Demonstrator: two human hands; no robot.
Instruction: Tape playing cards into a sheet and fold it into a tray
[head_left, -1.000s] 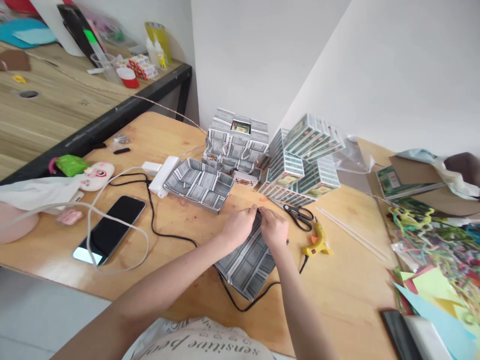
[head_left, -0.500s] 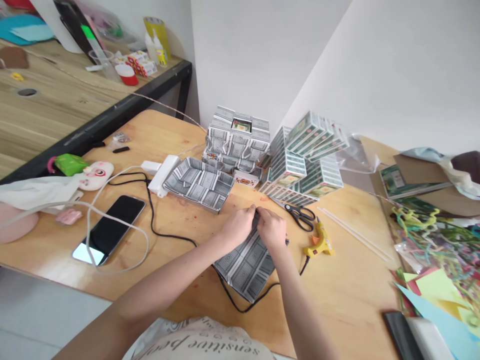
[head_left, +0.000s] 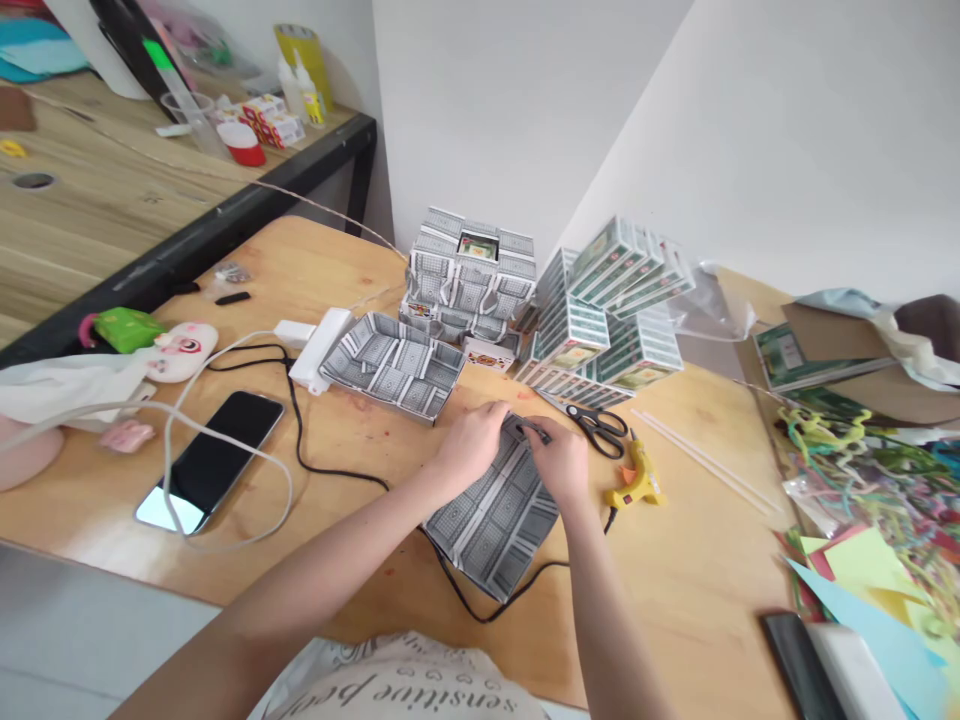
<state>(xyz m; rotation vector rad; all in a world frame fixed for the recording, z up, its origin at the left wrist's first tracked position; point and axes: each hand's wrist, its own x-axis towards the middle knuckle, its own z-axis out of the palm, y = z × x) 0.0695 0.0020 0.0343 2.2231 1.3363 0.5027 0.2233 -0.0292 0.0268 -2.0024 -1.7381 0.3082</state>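
Note:
A shallow tray made of grey-patterned playing cards lies on the table in front of me. My left hand is closed on its far edge, fingertips pinching the rim. My right hand is closed too, thumb and fingers pinching a grey-patterned playing card at the same far edge. Whether that card is loose or joined to the tray I cannot tell. Just right of my right hand lie black-handled scissors and a yellow hot glue gun.
Beyond my hands stand a second card tray, a boxy card model and stacked card boxes. A phone and cables lie left. Clear glue sticks, pipe cleaners and coloured paper are right.
My right hand has shifted slightly right, away from my left hand, and the pinched card now shows between its fingers. The left hand stays at the tray's far edge.

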